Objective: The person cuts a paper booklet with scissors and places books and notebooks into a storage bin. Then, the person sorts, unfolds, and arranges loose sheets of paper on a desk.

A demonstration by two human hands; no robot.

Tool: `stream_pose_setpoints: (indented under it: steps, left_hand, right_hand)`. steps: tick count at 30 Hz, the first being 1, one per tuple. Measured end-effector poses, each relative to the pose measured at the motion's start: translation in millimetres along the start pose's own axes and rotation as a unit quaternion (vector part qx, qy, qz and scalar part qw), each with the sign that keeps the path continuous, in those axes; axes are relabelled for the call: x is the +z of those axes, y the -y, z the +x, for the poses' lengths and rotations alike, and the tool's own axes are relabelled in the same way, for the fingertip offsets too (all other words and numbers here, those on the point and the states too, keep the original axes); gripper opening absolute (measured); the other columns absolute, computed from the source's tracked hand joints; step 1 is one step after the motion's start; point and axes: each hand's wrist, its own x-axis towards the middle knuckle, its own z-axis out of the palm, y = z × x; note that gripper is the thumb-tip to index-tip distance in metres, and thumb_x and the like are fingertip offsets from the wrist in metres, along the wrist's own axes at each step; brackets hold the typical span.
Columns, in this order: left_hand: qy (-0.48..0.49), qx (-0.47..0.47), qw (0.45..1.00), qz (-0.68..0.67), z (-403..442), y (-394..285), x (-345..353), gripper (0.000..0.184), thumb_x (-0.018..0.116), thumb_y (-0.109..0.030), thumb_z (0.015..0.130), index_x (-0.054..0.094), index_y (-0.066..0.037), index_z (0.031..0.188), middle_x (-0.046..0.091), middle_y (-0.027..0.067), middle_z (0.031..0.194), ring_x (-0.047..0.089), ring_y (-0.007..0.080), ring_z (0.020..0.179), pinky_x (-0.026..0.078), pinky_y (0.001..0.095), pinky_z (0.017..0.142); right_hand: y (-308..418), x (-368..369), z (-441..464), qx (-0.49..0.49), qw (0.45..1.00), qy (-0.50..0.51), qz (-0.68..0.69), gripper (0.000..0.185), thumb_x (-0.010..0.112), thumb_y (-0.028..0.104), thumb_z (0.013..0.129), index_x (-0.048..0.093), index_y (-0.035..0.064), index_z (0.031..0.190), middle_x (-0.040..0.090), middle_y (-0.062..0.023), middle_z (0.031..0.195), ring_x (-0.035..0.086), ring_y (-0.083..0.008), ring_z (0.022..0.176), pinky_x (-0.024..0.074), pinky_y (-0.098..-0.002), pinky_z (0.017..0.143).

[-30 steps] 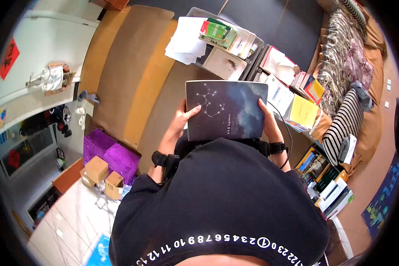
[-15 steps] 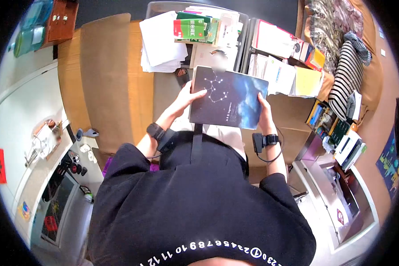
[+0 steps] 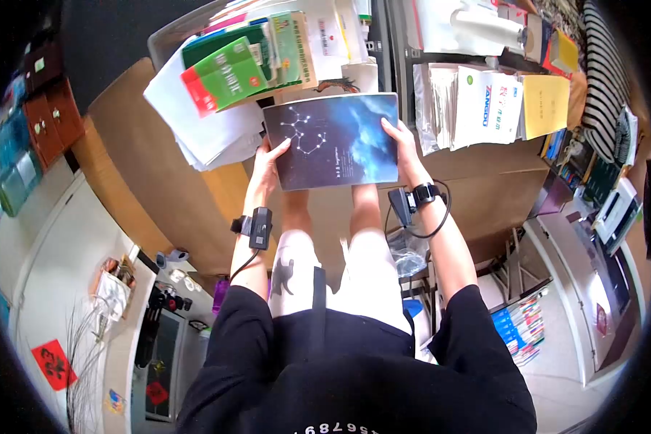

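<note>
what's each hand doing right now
Left hand: closed on the left edge of the book, thumb on its cover.
Right hand: closed on the book's right edge, thumb on the cover.

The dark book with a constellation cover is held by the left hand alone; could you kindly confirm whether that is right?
Not quite: the left hand does hold the dark book at its left edge, but not alone; the head view shows the right hand holding its right edge.
</note>
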Motion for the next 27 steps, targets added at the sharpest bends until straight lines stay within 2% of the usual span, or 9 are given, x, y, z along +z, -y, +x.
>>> stream_pose_setpoints:
  steps: [2,5,6,9,10,13,17,23,27]
  left_hand:
    - [-0.023,-0.034,0.999,-0.010,16.7,3.7,17.5,0.050,0.070,-0.017,0.079,0.049,-0.005,0.122,0.058,0.0060,0.112,0.056,0.0163,0.102,0.043,0.0305,0.089]
    - [-0.018,-0.014,1.000,-0.014,53.0,16.9,4.8,0.050,0.068,-0.013,0.079,0.048,-0.005,0.124,0.058,0.0051,0.113,0.054,0.0159,0.104,0.040,0.0291,0.092]
    - [-0.051,-0.001,0.999,0.003,56.4,15.0,9.7,0.051,0.067,-0.008,0.078,0.047,-0.005,0.125,0.058,0.0039,0.113,0.052,0.0158,0.108,0.036,0.0276,0.095]
    - [-0.021,-0.008,1.000,-0.015,82.0,29.4,11.1,0.052,0.067,-0.005,0.077,0.047,-0.004,0.125,0.056,0.0036,0.115,0.049,0.0161,0.111,0.032,0.0272,0.098]
    - [-0.031,0.007,1.000,0.000,88.3,30.6,6.9,0.040,0.064,-0.007,0.081,0.050,-0.006,0.119,0.056,0.0043,0.114,0.052,0.0168,0.108,0.039,0.0302,0.093]
    - [0.013,0.013,0.999,-0.030,102.4,26.8,3.4,0.053,0.066,-0.004,0.076,0.046,-0.004,0.125,0.054,0.0042,0.118,0.048,0.0161,0.111,0.032,0.0282,0.098]
    - [-0.007,0.003,1.000,0.024,113.1,22.9,16.2,0.045,0.064,-0.008,0.078,0.049,-0.002,0.120,0.054,0.0037,0.115,0.048,0.0164,0.110,0.032,0.0288,0.098]
    - [-0.001,-0.007,1.000,-0.011,119.2,35.7,7.6,0.034,0.060,-0.008,0.079,0.054,-0.007,0.113,0.058,0.0030,0.107,0.053,0.0175,0.104,0.039,0.0317,0.092]
    - [-0.018,0.005,1.000,-0.018,118.3,30.5,10.3,0.034,0.059,-0.010,0.080,0.055,-0.008,0.114,0.058,0.0031,0.110,0.052,0.0181,0.106,0.038,0.0337,0.093]
  right_hand:
    - [-7.5,-18.8,32.0,-0.008,1.000,0.004,-0.018,0.039,0.066,0.029,0.083,0.058,0.0038,0.111,0.061,-0.0018,0.099,0.055,-0.0089,0.087,0.0427,-0.0238,0.078]
    - [-1.3,-12.1,59.2,-0.010,1.000,0.005,-0.021,0.040,0.067,0.027,0.082,0.058,0.0028,0.112,0.061,-0.0013,0.100,0.054,-0.0090,0.089,0.0417,-0.0237,0.079]
    - [5.5,-9.4,63.5,-0.028,0.999,-0.001,-0.035,0.044,0.068,0.025,0.080,0.056,0.0012,0.116,0.060,-0.0034,0.105,0.054,-0.0102,0.094,0.0408,-0.0239,0.084]
    - [-14.5,-31.7,97.3,-0.071,0.997,0.029,-0.003,0.051,0.069,0.023,0.079,0.052,-0.0006,0.121,0.059,-0.0059,0.110,0.054,-0.0118,0.100,0.0400,-0.0248,0.088]
    - [-18.1,-29.6,104.3,-0.074,0.997,0.034,0.009,0.058,0.071,0.023,0.077,0.049,-0.0023,0.125,0.059,-0.0079,0.113,0.054,-0.0135,0.103,0.0388,-0.0255,0.092]
    - [-32.2,-29.1,123.2,-0.082,0.996,-0.005,-0.016,0.060,0.072,0.023,0.076,0.049,-0.0024,0.124,0.059,-0.0077,0.113,0.054,-0.0148,0.104,0.0382,-0.0258,0.092]
    - [-30.5,-36.8,129.8,-0.053,0.998,-0.003,0.036,0.058,0.073,0.023,0.076,0.050,-0.0018,0.123,0.059,-0.0074,0.112,0.054,-0.0145,0.104,0.0385,-0.0257,0.092]
    - [-34.1,-41.9,122.0,-0.059,0.997,-0.015,0.041,0.062,0.073,0.021,0.075,0.047,-0.0019,0.126,0.057,-0.0093,0.116,0.053,-0.0155,0.106,0.0385,-0.0266,0.093]
    - [-20.8,-31.9,122.2,-0.085,0.995,-0.005,0.053,0.065,0.074,0.021,0.074,0.046,-0.0023,0.127,0.057,-0.0100,0.117,0.053,-0.0164,0.108,0.0383,-0.0277,0.094]
